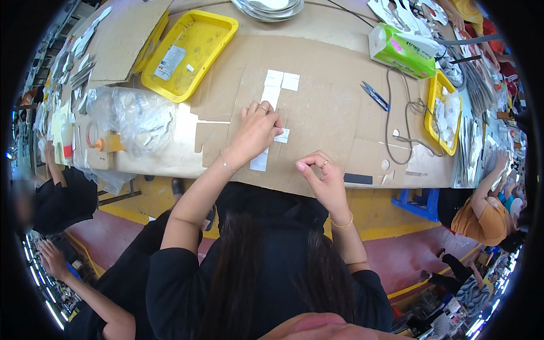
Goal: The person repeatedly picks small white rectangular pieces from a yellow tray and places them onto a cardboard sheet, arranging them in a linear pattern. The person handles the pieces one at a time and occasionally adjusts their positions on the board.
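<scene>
A strip of white labels [271, 93] lies lengthwise on the brown cardboard sheet [328, 107], with a separate white piece [290, 82] beside its far end. My left hand [258, 129] rests over the strip's middle and covers part of it. Its thumb and forefinger close on a small white label [283, 136] at the strip's right side. To the right, above the sheet's near edge, my right hand [324, 177] is held with thumb and forefinger pinched together. Whatever sits between those fingertips, if anything, is too small to make out.
Back left stands a yellow tray [198, 68] near a clear plastic bag [127, 116]. Blue-handled thread snips [375, 95], a looped grey cord [389, 127], a green tissue pack [401, 51] and a yellow basket [433, 107] lie to the right. Other people work at both sides.
</scene>
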The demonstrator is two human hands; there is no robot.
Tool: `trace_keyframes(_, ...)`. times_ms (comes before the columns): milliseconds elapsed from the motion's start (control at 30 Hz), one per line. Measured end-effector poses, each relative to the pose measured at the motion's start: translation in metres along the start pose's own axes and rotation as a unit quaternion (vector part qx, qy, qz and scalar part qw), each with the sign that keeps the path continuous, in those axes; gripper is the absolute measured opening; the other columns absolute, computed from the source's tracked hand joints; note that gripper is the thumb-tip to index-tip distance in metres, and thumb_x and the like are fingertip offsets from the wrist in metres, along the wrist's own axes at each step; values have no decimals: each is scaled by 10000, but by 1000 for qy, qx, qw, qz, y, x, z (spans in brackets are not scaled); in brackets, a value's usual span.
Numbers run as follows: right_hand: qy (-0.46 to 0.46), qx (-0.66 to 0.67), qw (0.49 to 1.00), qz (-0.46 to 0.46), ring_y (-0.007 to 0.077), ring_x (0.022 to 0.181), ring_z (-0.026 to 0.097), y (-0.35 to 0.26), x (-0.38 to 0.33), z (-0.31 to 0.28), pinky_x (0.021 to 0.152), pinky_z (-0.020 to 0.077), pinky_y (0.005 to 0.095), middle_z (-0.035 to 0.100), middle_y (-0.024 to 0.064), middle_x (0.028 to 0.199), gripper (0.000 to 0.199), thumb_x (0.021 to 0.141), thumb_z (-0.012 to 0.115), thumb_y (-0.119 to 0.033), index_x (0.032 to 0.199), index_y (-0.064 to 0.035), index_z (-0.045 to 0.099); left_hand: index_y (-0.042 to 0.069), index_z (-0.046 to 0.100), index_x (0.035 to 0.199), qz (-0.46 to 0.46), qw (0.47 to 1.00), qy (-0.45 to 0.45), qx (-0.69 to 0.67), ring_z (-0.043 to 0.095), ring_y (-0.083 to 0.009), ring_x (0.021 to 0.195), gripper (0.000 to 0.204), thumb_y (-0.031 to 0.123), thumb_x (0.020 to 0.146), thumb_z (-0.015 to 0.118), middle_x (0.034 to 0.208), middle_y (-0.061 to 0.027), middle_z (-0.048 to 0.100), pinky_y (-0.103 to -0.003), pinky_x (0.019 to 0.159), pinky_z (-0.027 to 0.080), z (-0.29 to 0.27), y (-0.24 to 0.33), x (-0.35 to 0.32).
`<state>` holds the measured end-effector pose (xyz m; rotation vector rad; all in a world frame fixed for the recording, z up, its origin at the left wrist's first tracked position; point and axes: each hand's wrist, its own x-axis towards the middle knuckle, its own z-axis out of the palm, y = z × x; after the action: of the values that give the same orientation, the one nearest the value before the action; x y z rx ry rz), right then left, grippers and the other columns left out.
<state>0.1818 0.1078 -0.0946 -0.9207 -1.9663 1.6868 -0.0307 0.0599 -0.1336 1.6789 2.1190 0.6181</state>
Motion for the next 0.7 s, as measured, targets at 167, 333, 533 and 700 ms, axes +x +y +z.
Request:
trace_keyframes(167,35,-295,949,-108,228,925,584,6,4,4,881,384,366,657,48,983,110,829,711,-139,914,-72,691,93,650,845,11,1000,-1,15,502,-277,1042,80,143,808,701,1017,-82,572,-408,876,346,2,1,0)
trace_keyframes(333,47,-399,910,-101,231,1014,561,9,5,13,902,361,410,662,13,1091,183,811,716,-180,977,-111,683,82,634,883,36,997,13,74,520,-265,1019,79,133,836,671,995,-74,591,-410,852,342,5,7,-6)
trace_keyframes(533,49,-413,906,-78,235,999,567,11,7,14,903,357,415,659,4,1118,254,799,725,-184,1038,-117,672,77,620,890,35,998,41,35,531,-255,994,82,139,855,662,944,-75,606,-398,837,342,-6,18,-9)
trace_keyframes(700,79,-366,924,-76,228,938,571,8,14,12,866,383,399,642,71,1027,251,802,726,-161,1041,-103,674,42,621,909,-106,936,-37,-334,608,-126,876,135,123,859,717,875,-26,643,-297,767,448,-43,27,-9)
